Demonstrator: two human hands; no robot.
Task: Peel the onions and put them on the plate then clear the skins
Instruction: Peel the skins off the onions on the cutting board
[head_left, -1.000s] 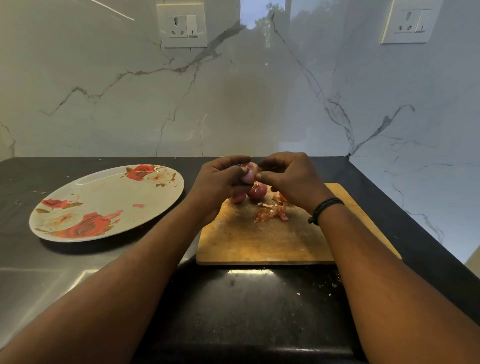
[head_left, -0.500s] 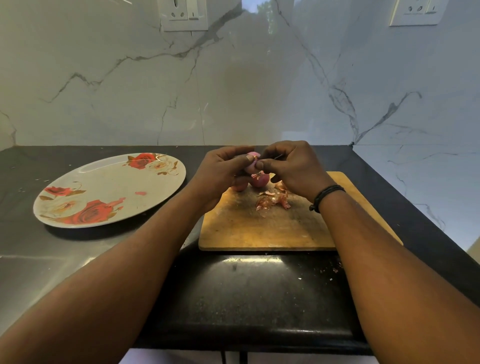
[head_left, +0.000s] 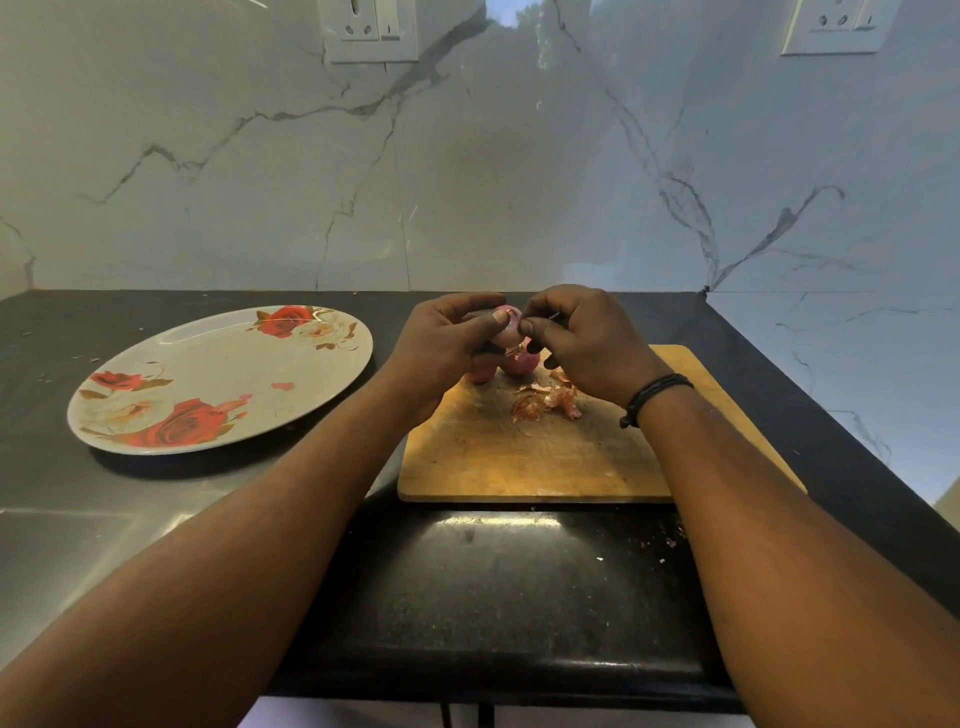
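Still, my left hand gripped the onion while my right hand pinched its skin, above the cutting board on the black counter.

You're in a home kitchen: marble backsplash with wall sockets, black table, wooden chopping board.

- A glossy white marble wall with grey veins is reflecting trees and sky.
- Two white sockets are sitting high up.
- The black table is catching light.
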